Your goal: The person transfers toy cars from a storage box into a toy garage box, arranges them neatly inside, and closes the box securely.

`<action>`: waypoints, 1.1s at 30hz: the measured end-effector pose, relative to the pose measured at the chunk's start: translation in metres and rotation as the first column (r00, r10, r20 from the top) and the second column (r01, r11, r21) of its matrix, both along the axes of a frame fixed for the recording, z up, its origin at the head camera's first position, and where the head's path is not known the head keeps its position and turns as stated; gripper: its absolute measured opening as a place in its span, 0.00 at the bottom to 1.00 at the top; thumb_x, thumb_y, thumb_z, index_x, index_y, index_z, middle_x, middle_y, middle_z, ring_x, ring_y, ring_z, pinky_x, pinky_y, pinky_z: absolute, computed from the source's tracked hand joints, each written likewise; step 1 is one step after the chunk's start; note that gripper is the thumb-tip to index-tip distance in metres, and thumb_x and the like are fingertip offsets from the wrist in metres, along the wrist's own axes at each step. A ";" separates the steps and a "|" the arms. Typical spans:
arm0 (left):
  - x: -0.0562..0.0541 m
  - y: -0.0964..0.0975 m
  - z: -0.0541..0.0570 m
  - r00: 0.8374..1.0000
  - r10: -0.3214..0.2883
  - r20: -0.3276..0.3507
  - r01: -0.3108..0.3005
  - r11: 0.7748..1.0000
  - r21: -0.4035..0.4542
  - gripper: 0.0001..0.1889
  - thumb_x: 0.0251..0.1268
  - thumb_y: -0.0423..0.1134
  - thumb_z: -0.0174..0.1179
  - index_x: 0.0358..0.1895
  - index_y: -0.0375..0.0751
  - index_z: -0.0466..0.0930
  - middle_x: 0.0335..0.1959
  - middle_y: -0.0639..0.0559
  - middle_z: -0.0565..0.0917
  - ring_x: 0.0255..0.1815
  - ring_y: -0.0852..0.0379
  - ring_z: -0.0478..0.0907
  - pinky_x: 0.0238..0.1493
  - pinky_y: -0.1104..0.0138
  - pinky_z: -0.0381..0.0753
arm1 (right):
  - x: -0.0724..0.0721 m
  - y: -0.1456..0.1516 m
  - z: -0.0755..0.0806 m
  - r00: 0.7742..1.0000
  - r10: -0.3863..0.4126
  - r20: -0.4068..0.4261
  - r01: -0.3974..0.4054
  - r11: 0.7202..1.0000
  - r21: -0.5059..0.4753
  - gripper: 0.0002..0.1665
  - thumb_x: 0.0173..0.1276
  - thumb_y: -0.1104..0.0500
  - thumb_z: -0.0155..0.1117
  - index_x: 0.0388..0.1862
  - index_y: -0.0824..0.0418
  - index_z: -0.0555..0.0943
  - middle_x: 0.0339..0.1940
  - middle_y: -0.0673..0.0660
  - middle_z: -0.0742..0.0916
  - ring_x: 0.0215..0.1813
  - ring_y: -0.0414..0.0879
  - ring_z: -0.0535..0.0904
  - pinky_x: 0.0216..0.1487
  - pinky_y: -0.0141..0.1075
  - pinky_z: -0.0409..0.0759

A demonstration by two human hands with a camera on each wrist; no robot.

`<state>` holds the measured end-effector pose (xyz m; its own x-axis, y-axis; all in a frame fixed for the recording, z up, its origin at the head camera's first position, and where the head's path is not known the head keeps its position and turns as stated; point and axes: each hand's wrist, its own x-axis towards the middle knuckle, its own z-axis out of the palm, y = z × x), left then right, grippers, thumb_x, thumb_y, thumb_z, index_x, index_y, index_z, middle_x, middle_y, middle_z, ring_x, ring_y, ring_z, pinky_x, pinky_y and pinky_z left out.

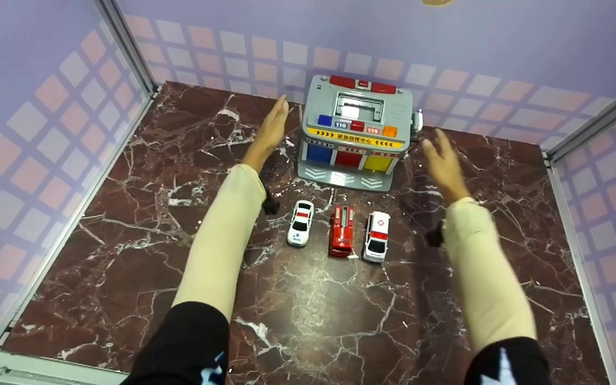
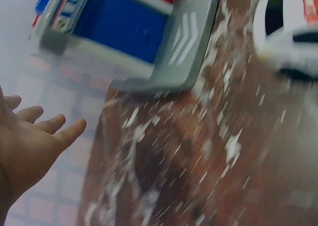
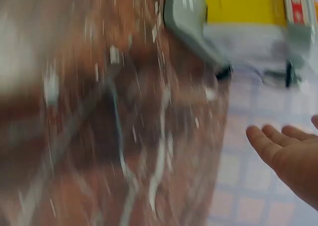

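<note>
A grey toy emergency station (image 1: pixel 359 136) with blue, red and yellow garage doors stands near the back wall. To its left my left hand (image 1: pixel 273 125) is held with fingers extended, apart from the toy and holding nothing. On the other side my right hand (image 1: pixel 444 166) is likewise outstretched and bare, a little off the station's right side. In front of the station a white police car (image 1: pixel 301 223), a red fire truck (image 1: pixel 341 231) and a white ambulance (image 1: pixel 376 237) stand side by side. Both wrist views are blurred but show straight fingers.
Dark red marbled flooring (image 1: pixel 179 251) lies under everything. Purple panels with a tile pattern close off the back and both sides, joined by metal posts (image 1: pixel 129 45). A white handset-like part (image 1: pixel 417 120) sticks out from the station's right side.
</note>
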<state>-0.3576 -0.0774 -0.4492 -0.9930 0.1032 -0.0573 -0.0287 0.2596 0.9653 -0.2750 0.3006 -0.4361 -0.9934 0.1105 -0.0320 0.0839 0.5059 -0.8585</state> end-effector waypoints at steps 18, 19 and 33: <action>0.001 0.041 -0.012 0.980 -0.073 -0.185 0.101 0.984 0.150 0.26 0.82 0.40 0.39 0.80 0.49 0.55 0.83 0.50 0.46 0.83 0.55 0.42 0.80 0.68 0.41 | -0.030 -0.048 -0.029 0.985 -0.006 -0.175 0.021 0.996 0.085 0.37 0.79 0.45 0.46 0.82 0.52 0.54 0.81 0.68 0.56 0.80 0.63 0.53 0.79 0.56 0.49; 0.004 0.040 -0.008 0.978 -0.084 -0.192 0.108 0.987 0.121 0.26 0.82 0.40 0.39 0.79 0.47 0.58 0.83 0.49 0.46 0.83 0.53 0.41 0.80 0.67 0.41 | -0.030 -0.047 -0.029 0.984 -0.012 -0.179 0.028 0.996 0.086 0.37 0.79 0.44 0.46 0.82 0.51 0.54 0.81 0.67 0.56 0.80 0.63 0.53 0.79 0.57 0.48; 0.004 0.046 -0.017 0.973 -0.038 -0.227 0.068 0.990 0.125 0.22 0.82 0.40 0.38 0.72 0.45 0.71 0.83 0.52 0.46 0.83 0.55 0.43 0.78 0.72 0.44 | -0.029 -0.046 -0.044 0.968 -0.052 -0.244 0.058 0.998 0.016 0.34 0.78 0.42 0.50 0.80 0.45 0.60 0.82 0.65 0.56 0.80 0.59 0.53 0.80 0.48 0.52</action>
